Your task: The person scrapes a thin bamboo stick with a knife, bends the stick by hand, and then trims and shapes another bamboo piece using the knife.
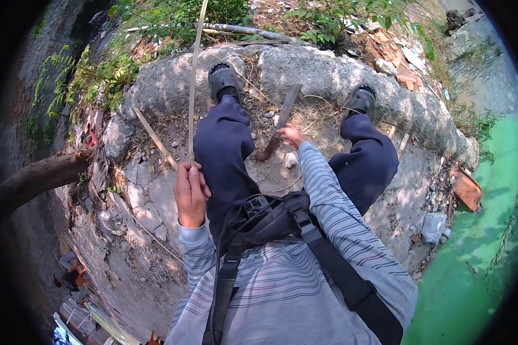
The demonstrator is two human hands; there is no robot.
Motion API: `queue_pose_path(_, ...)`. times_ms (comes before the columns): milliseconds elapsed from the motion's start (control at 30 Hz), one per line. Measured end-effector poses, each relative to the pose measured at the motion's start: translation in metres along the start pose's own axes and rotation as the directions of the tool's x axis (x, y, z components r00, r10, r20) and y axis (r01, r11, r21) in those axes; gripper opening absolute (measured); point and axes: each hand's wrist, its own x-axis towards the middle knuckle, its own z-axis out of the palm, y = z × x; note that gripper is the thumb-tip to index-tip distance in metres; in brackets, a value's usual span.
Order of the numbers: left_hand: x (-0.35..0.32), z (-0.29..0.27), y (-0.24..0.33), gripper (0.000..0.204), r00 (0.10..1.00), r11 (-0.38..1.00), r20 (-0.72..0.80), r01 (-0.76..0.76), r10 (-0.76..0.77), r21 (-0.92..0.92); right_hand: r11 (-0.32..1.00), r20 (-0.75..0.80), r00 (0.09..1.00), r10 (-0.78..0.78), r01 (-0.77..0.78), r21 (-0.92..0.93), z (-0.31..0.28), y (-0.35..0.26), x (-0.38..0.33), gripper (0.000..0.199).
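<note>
Pinching long, pale wooden strip (193, 86) in left hand (191, 192), guessing for steadiness; right of strip, seemingly gripping grey-bladed, brown hook-handled knife (286, 109) in right hand (292, 135).

Striped grey shirt (282, 287), navy trousers (221, 138), black straps (351, 284)

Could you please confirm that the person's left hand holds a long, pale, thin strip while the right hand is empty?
Not quite: the right hand is not empty; the head view shows it holding a large knife. The left hand does hold a long, pale, thin strip.
</note>
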Motion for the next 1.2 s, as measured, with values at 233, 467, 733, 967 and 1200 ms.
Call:
queue_pose_path(233,0.002,-0.001,-0.002,0.018,1.000,0.999,0.018,-0.026,0.025,0.043,0.999,0.057,0.998,0.008,-0.011,0.050,-0.006,0.001,0.006,0.084)
queue_pose_path(467,0.006,-0.010,-0.004,0.017,0.999,0.999,0.038,-0.013,0.011,0.047,1.000,0.016,1.000,0.014,-0.013,-0.008,-0.002,0.015,0.024,0.081)
queue_pose_path(733,0.006,-0.017,-0.005,0.018,0.997,0.997,0.034,0.068,-0.066,-0.041,0.997,0.008,0.999,0.051,-0.051,-0.056,0.005,0.036,0.055,0.024)
queue_pose_path(967,0.011,-0.019,-0.007,0.019,0.997,0.996,0.036,0.073,-0.071,-0.048,0.992,-0.134,0.989,0.064,-0.078,-0.102,-0.004,0.057,0.075,0.021)
queue_pose_path(1200,0.006,-0.022,-0.007,0.020,0.993,0.983,0.049,0.109,-0.103,-0.147,0.999,-0.179,0.984,0.016,-0.008,0.044,-0.003,0.028,0.019,0.029)
